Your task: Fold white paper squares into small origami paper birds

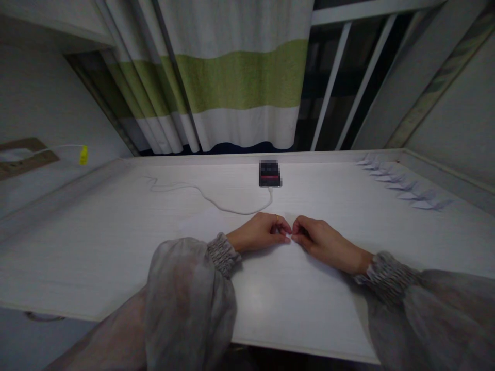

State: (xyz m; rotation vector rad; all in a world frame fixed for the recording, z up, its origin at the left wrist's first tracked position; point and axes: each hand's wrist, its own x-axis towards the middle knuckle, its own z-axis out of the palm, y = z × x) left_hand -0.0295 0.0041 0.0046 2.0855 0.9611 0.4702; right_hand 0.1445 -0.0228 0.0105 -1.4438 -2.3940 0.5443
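My left hand [266, 230] and my right hand [315, 237] meet over the middle of the white desk [263, 299]. Thumb and fingers of each are pinched together, the fingertips nearly touching. Between them shows a small bit of white paper [288, 236], mostly hidden by the fingers, so its shape cannot be made out. A ring is on a finger of my left hand. Both wrists are in gathered grey sleeves.
A phone-like dark device [269, 173] lies beyond my hands, a white cable [216, 205] trailing left from it. Several folded white paper cranes [402, 186] line the desk's right side. Behind hang green-and-white curtains [243, 77]. A yellow tag [83, 155] hangs at left.
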